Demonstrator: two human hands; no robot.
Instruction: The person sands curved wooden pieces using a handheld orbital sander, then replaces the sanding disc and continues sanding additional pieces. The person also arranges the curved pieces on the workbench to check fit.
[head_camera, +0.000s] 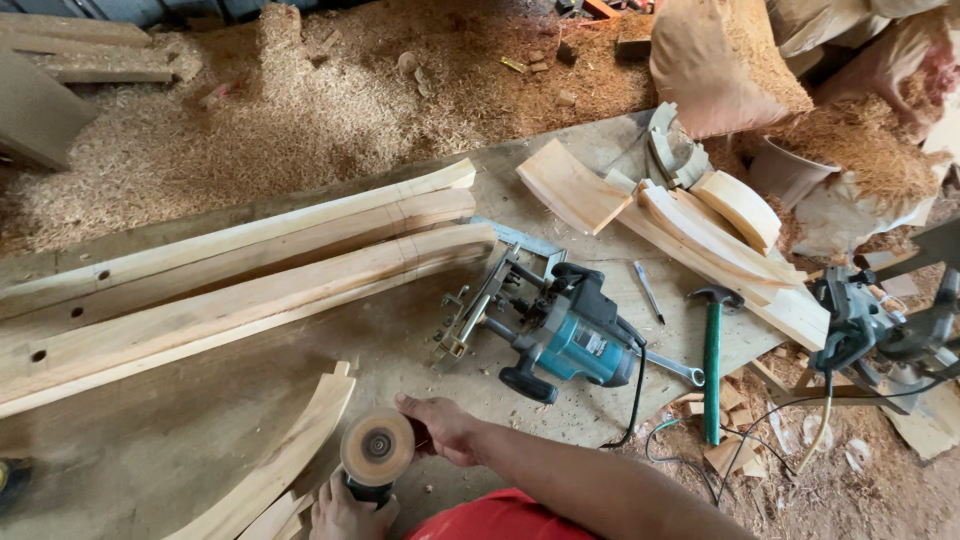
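While both hands are on the angle grinder (377, 455) at the bottom edge of the view, this looks to me like the sanding step on the curved wooden piece (285, 455) lying at the near side of the worktop (180, 440). Right hand (445, 428) sits beside the head, fingers (415, 405) curled over the top behind the round sanding disc (377, 447); left hand (350, 515) is wrapped shut around the dark body below, though it's half cut off by the frame, so can't tell the exact grip. Disc face is turned up toward the camera, just beside the curved piece's inner edge, and whether it's touching I honestly can't say. My guess for the next move: the disc needs tilting down onto the curve with a steady two-handed hold, following the arc without digging in. Disc itself looks tan, dusty and worn, with a dark hub in the middle. Further back there are long pale planks (230, 280) with drilled holes, a teal router (560, 335) on its side, a green-handled hammer (712, 360), a wrench (672, 367), a pen (648, 290), and wood shavings (300, 110) piled all over the floor.
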